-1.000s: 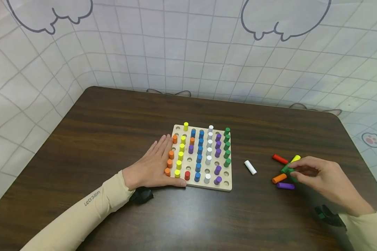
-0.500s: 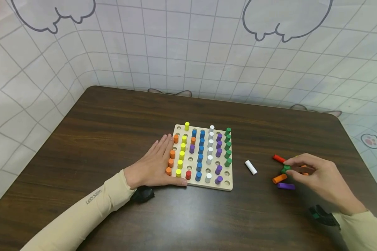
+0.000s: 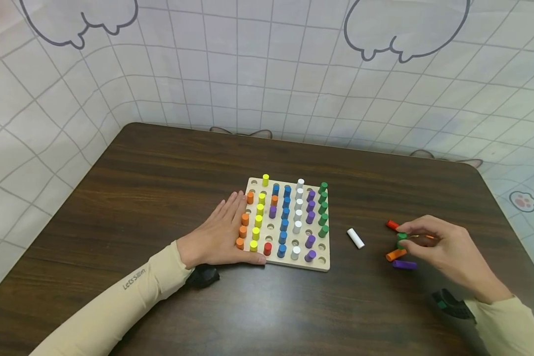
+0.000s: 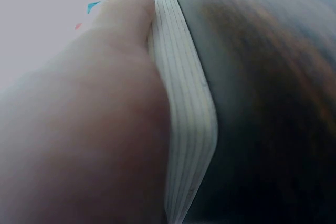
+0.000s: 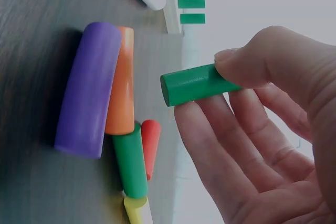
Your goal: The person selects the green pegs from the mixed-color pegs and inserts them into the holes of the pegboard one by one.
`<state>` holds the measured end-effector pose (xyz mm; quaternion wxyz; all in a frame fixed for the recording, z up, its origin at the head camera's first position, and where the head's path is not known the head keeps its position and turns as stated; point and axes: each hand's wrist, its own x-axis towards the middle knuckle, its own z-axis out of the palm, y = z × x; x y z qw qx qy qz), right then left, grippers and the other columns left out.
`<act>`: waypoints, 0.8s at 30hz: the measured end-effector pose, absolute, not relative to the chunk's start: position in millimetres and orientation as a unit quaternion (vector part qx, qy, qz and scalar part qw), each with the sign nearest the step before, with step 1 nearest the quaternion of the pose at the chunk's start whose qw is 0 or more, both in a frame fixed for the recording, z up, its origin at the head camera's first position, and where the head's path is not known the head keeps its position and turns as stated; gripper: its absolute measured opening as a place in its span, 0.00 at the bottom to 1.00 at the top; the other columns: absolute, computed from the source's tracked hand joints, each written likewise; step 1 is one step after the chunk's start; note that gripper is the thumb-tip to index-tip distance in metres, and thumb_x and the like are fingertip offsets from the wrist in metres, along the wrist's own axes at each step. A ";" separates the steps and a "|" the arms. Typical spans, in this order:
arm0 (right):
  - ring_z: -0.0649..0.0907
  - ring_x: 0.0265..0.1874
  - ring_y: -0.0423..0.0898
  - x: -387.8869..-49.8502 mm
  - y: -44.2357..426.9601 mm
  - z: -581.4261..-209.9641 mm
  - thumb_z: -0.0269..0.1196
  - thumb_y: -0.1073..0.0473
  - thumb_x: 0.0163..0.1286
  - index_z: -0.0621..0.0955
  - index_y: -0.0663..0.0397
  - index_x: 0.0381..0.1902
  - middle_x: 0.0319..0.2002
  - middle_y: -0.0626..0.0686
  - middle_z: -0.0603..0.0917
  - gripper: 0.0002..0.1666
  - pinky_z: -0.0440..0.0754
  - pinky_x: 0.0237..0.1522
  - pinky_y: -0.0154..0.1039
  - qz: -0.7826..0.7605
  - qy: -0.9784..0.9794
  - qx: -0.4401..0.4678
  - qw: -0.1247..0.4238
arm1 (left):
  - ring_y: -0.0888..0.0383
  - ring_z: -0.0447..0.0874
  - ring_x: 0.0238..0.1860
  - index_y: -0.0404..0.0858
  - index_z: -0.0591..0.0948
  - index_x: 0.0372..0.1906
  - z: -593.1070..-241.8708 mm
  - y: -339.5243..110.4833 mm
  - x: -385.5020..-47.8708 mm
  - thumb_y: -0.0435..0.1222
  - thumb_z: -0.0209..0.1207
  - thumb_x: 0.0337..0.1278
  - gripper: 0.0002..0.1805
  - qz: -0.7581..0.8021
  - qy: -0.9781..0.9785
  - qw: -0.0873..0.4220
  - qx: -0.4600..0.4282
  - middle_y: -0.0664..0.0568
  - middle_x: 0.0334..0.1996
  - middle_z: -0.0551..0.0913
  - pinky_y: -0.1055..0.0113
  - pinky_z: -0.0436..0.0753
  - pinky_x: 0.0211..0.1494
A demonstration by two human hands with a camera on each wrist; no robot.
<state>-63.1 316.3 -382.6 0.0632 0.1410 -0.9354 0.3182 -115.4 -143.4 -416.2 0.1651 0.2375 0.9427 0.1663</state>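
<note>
A wooden pegboard (image 3: 270,233) bears several columns of coloured pegs: orange, yellow, blue, white, purple and green, plus a red peg (image 3: 267,248) in the front row. Against its left side rests my left hand (image 3: 220,235), fingers straight, with the thumb lying along the front edge. My right hand (image 3: 445,249) pinches a green peg (image 5: 197,85) between thumb and fingers, held above the loose pegs to the right of the board. In the right wrist view the peg's end sticks out past the fingertips; its other end is hidden by the thumb.
Loose on the table lie a white peg (image 3: 355,238), a red peg (image 3: 392,225), an orange peg (image 3: 396,254) and a purple peg (image 3: 404,265). Another green peg (image 5: 130,161) and a yellow peg (image 5: 135,209) show in the right wrist view. Several board holes have no peg.
My right hand has moved a little to the left, bringing the green peg up out of the loose pile and turning it more upright. My left hand stays at the board.
</note>
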 end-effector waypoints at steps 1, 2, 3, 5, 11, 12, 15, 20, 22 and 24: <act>0.85 0.38 0.21 -63.7 315.1 -383.0 0.77 0.68 0.57 0.89 0.45 0.44 0.41 0.36 0.87 0.18 0.82 0.40 0.16 0.319 -0.934 0.148 0.065 | 0.45 0.32 0.88 0.37 0.36 0.84 -416.4 -143.4 -115.5 0.77 0.61 0.45 0.77 0.165 0.943 0.165 0.237 0.45 0.86 0.32 0.45 0.42 0.89; 0.85 0.38 0.21 -64.4 314.1 -383.4 0.77 0.69 0.57 0.89 0.45 0.44 0.41 0.37 0.87 0.19 0.82 0.41 0.15 0.318 -0.932 0.157 0.067 | 0.45 0.32 0.88 0.37 0.36 0.84 -416.5 -143.4 -115.5 0.77 0.60 0.44 0.77 0.165 0.943 0.166 0.237 0.45 0.86 0.32 0.45 0.42 0.89; 0.85 0.39 0.21 -65.1 313.4 -384.0 0.77 0.69 0.56 0.89 0.45 0.44 0.41 0.37 0.87 0.19 0.81 0.41 0.15 0.318 -0.932 0.162 0.068 | 0.45 0.32 0.88 0.37 0.36 0.84 -416.6 -143.4 -115.7 0.78 0.60 0.44 0.77 0.165 0.943 0.166 0.237 0.45 0.86 0.32 0.45 0.42 0.89; 0.85 0.39 0.20 -66.1 311.2 -384.3 0.78 0.69 0.56 0.89 0.45 0.44 0.41 0.38 0.87 0.20 0.81 0.41 0.15 0.315 -0.930 0.174 0.071 | 0.45 0.32 0.88 0.37 0.36 0.84 -416.6 -143.5 -115.8 0.77 0.60 0.44 0.77 0.165 0.943 0.167 0.237 0.45 0.86 0.32 0.45 0.42 0.89; 0.85 0.40 0.22 -67.9 304.0 -383.9 0.77 0.73 0.55 0.87 0.48 0.42 0.42 0.43 0.88 0.20 0.84 0.38 0.20 0.336 -0.920 0.188 0.068 | 0.45 0.32 0.88 0.37 0.36 0.84 -415.3 -143.8 -115.5 0.77 0.60 0.45 0.76 0.169 0.942 0.168 0.237 0.45 0.86 0.32 0.45 0.42 0.89; 0.85 0.40 0.22 -68.0 302.8 -383.8 0.76 0.74 0.55 0.87 0.49 0.42 0.42 0.44 0.88 0.20 0.85 0.38 0.20 0.342 -0.918 0.191 0.065 | 0.45 0.32 0.88 0.37 0.36 0.84 -415.3 -143.6 -115.3 0.77 0.60 0.45 0.76 0.169 0.942 0.168 0.237 0.45 0.86 0.32 0.45 0.42 0.89; 0.84 0.39 0.26 -68.6 299.0 -383.4 0.75 0.75 0.55 0.86 0.50 0.42 0.42 0.44 0.87 0.19 0.85 0.40 0.20 0.348 -0.914 0.198 0.062 | 0.46 0.31 0.88 0.37 0.36 0.84 -415.1 -143.3 -114.9 0.77 0.60 0.44 0.77 0.167 0.942 0.169 0.237 0.45 0.86 0.32 0.45 0.42 0.89; 0.83 0.37 0.27 -70.3 292.2 -382.4 0.77 0.71 0.57 0.86 0.50 0.42 0.41 0.36 0.87 0.17 0.83 0.38 0.19 0.334 -0.920 0.197 0.061 | 0.46 0.32 0.88 0.37 0.36 0.84 -415.7 -143.8 -115.2 0.77 0.60 0.45 0.76 0.166 0.942 0.167 0.238 0.45 0.86 0.32 0.45 0.42 0.89; 0.84 0.37 0.27 -70.8 289.7 -382.5 0.77 0.69 0.57 0.87 0.51 0.42 0.41 0.33 0.87 0.16 0.84 0.38 0.20 0.334 -0.920 0.196 0.057 | 0.45 0.32 0.88 0.37 0.36 0.84 -416.0 -144.0 -115.4 0.77 0.60 0.45 0.76 0.166 0.942 0.166 0.238 0.45 0.86 0.32 0.45 0.42 0.89; 0.86 0.36 0.28 -70.9 287.2 -383.0 0.77 0.68 0.58 0.86 0.50 0.43 0.41 0.35 0.87 0.16 0.84 0.37 0.22 0.337 -0.919 0.196 0.050 | 0.45 0.32 0.88 0.37 0.36 0.84 -416.3 -143.7 -115.7 0.77 0.60 0.45 0.76 0.165 0.942 0.166 0.239 0.45 0.86 0.32 0.45 0.43 0.89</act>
